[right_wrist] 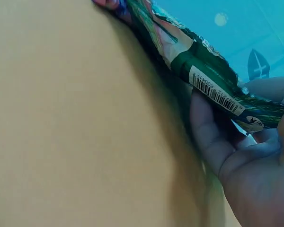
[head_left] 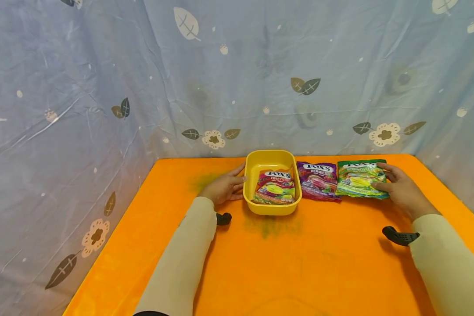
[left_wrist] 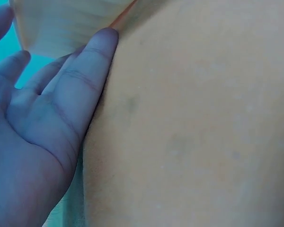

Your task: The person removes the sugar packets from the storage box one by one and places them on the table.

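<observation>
A yellow plastic tub stands near the back of the orange table, with a red FOX'S Fruits candy bag lying in it. Against the tub's left side rests my left hand; the left wrist view shows its fingers fairly straight along the wall. My right hand pinches the right edge of a green FOX'S candy bag. In the right wrist view this green bag is tilted, with its barcode side showing. Between tub and green bag lies a purple FOX'S Berries bag.
Orange cloth covers the table. A pale blue curtain with leaf and flower prints hangs close behind the tub and bags and along both sides. Black curved pieces stick out from both sleeves at the wrists.
</observation>
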`<action>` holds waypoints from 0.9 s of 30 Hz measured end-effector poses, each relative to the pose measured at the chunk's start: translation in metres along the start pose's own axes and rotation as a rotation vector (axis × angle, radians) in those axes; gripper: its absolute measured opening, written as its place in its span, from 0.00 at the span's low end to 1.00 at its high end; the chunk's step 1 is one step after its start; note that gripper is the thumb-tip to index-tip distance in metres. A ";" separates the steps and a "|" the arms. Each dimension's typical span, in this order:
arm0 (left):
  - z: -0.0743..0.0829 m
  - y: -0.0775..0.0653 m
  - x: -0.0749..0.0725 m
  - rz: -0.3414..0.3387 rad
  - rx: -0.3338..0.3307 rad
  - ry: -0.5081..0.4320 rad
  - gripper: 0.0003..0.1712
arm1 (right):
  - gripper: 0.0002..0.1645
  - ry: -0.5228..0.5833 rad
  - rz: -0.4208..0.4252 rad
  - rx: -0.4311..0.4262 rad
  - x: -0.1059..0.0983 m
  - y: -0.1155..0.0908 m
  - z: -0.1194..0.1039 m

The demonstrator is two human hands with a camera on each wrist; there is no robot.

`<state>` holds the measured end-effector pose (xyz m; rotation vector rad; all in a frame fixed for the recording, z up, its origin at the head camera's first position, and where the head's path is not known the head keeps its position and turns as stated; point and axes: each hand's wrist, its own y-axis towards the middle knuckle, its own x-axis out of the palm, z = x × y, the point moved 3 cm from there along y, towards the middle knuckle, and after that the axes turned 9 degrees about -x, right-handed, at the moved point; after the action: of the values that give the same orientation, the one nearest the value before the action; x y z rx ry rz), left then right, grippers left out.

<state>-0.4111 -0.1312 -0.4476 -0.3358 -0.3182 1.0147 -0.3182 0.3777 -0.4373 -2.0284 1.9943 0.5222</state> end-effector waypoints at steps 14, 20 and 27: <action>0.000 -0.001 0.001 0.029 -0.007 0.006 0.38 | 0.53 -0.225 -0.025 -0.021 -0.007 0.005 0.000; -0.001 -0.002 0.002 0.015 -0.004 0.002 0.39 | 0.57 -0.265 0.106 -0.062 -0.006 0.002 -0.003; 0.000 -0.002 0.002 0.017 0.002 -0.004 0.40 | 0.54 -0.245 0.193 -0.060 -0.007 -0.002 -0.009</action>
<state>-0.4080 -0.1303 -0.4467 -0.3353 -0.3180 1.0320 -0.3157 0.3800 -0.4265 -1.7151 2.0531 0.8365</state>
